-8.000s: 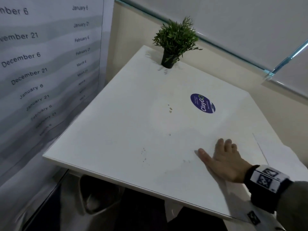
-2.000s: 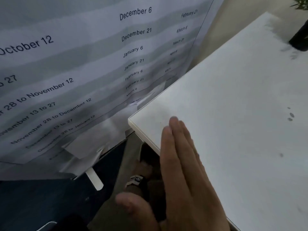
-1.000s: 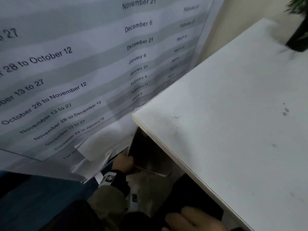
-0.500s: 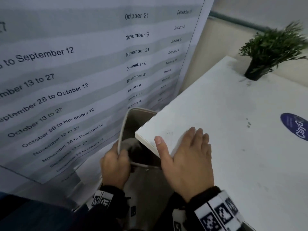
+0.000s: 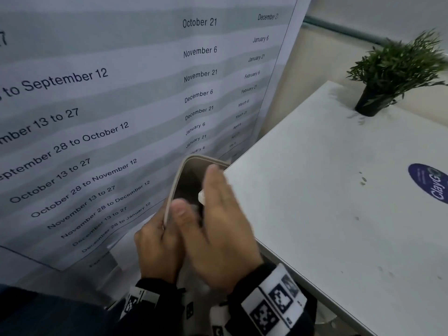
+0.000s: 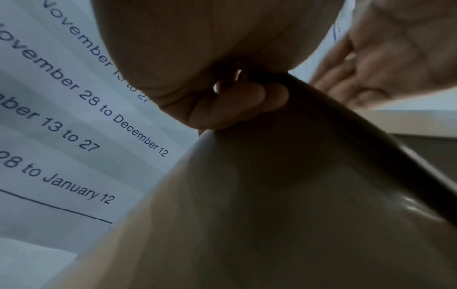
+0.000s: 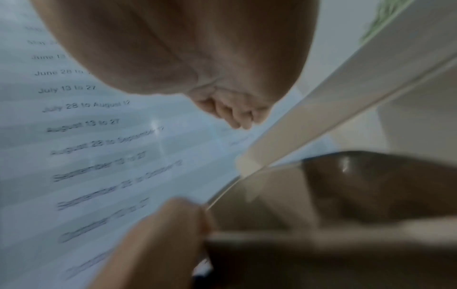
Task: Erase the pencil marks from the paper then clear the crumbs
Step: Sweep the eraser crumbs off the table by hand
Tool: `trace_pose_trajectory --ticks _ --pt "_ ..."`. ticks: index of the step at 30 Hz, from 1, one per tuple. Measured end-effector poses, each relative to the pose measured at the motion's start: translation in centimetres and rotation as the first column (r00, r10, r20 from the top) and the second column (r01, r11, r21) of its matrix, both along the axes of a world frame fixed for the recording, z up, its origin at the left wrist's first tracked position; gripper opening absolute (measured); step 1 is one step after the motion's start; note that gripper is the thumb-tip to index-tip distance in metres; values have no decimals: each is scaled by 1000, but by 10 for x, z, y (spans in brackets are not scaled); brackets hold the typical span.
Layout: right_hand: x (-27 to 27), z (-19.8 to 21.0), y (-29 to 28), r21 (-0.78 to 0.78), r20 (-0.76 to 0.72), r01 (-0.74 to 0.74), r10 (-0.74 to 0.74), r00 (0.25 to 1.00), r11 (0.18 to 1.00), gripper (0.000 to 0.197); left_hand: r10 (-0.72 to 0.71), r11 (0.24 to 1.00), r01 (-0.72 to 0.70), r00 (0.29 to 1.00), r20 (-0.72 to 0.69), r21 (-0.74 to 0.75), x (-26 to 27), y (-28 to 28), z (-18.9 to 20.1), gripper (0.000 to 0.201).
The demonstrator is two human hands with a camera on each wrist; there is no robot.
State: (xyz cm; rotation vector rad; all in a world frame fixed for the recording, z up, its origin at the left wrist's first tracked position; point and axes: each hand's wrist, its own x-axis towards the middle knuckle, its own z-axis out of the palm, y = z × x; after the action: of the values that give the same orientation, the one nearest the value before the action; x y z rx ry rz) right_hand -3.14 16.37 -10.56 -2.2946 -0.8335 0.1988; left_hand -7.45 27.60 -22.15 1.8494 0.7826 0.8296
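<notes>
My left hand [image 5: 155, 243] grips the near rim of a beige bin [image 5: 194, 160] and holds it tilted under the corner of the white table [image 5: 315, 214]. In the left wrist view my fingers [image 6: 235, 105] curl over the bin's dark rim, above its wall [image 6: 272, 215]. My right hand [image 5: 218, 214] is flat with straight fingers, blurred, over the table corner and the bin's mouth, holding nothing. A few dark crumbs [image 5: 363, 179] lie further out on the table. No paper or eraser is in view.
A large printed date chart [image 5: 97, 93] hangs close on the left, right behind the bin. A small potted plant [image 5: 397, 69] stands at the table's far corner. A blue oval sticker [image 5: 429, 183] sits at the right edge of the view.
My right hand has slid left off the table corner and now hangs over the bin's opening. The left hand keeps its hold on the bin rim.
</notes>
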Motion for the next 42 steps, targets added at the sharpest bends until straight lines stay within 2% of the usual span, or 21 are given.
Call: trace_pose_trajectory --ticks 3,5,7,9,10,13,15,17,20,22,24,26,28,30,31,33,35,36,38,40,42 --pt "18 2 -19 -157 56 293 -288 956 943 118 22 1000 -21 998 -55 11 -11 -15 15 24" --pt "18 2 -16 -399 51 274 -277 960 875 115 14 1000 -13 995 -96 15 -17 -24 20 24" --pt "5 -8 -3 -450 87 98 -65 994 888 118 19 999 -25 991 -131 -44 -22 -33 29 65" --pt "-12 -12 10 -301 45 -135 156 987 944 119 100 976 -138 971 -219 -167 -20 -36 39 142" --pt "-17 -10 12 -205 1 -202 207 978 958 117 151 966 -193 962 -227 -174 -20 -36 40 151" --pt "-11 -8 7 -34 146 1 4 989 999 111 179 982 -186 966 -189 -24 -27 -37 33 94" --pt "1 -6 3 -177 172 171 -141 975 969 113 141 988 -151 961 -236 -22 -34 -33 29 61" --pt "0 -8 3 -407 130 37 17 991 913 114 141 989 -147 961 -239 -7 -34 -31 42 58" --pt "-20 -4 5 -293 -28 -312 318 948 904 108 44 995 -32 992 -118 99 -23 -31 62 30" --pt "-23 -5 3 -122 22 -263 268 963 957 109 150 988 -146 985 -90 50 -22 -33 53 69" --pt "-8 -8 -3 -75 177 17 -3 984 997 106 227 970 -237 963 -148 -52 -28 -31 30 69" --pt "6 -8 -7 -327 156 200 -156 975 924 106 178 977 -198 962 -207 -80 -34 -31 28 59" --pt "1 -11 -11 -435 128 33 25 991 900 103 169 982 -180 968 -185 -48 -35 -32 33 62" --pt "-13 -6 -11 -246 33 -183 197 980 952 98 147 985 -156 983 -110 -78 -32 -38 42 63" --pt "-17 -3 -14 -146 17 -168 172 985 975 98 109 988 -118 990 -90 -101 -32 -40 42 61" --pt "-7 3 -28 -78 134 120 -109 985 990 105 106 985 -119 989 -106 -126 -31 -42 46 52" --pt "12 7 -46 -272 154 435 -407 900 858 106 139 973 -165 977 -160 -161 -32 -41 36 45" --pt "16 7 -51 -418 113 477 -477 872 773 108 150 970 -177 975 -166 -166 -32 -40 33 47" --pt "11 2 -49 -553 92 405 -429 898 728 118 147 972 -171 978 -151 -162 -31 -42 29 54" --pt "-5 -7 -38 -453 100 188 -160 982 872 128 114 973 -135 986 -119 -187 -25 -46 33 67" --pt "-18 -4 -27 -255 -86 -101 82 993 962 128 116 955 -149 983 -140 -255 -23 -50 38 88"
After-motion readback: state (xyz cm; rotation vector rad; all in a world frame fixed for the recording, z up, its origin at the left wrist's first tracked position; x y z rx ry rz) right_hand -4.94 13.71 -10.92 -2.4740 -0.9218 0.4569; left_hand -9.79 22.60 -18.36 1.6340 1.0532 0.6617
